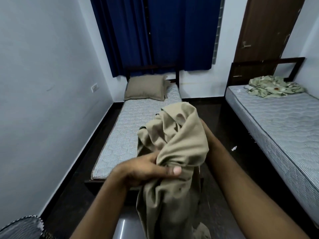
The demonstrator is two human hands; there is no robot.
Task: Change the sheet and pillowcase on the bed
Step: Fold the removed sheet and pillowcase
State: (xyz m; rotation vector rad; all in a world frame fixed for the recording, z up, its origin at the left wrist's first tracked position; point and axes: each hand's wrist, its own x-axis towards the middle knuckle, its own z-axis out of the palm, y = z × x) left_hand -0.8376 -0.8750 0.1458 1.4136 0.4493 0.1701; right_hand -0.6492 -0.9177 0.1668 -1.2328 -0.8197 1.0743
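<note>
A bunched tan sheet point(174, 152) hangs in front of me, trailing down past the bottom of the view. My left hand point(146, 168) grips it from the left, thumb pressed on the cloth. Mostly hidden behind the bundle, my right hand point(206, 133) holds its right side. Beyond lies the bed point(124, 135), a bare striped mattress along the left wall. A tan pillow point(146, 89) leans at its head.
A second bed point(279, 121) with a bare quilted mattress stands at the right, a crumpled green patterned cloth point(274, 87) at its head. Dark floor point(222, 118) runs between the beds. Blue curtains point(155, 31) and a brown door point(264, 28) are at the back.
</note>
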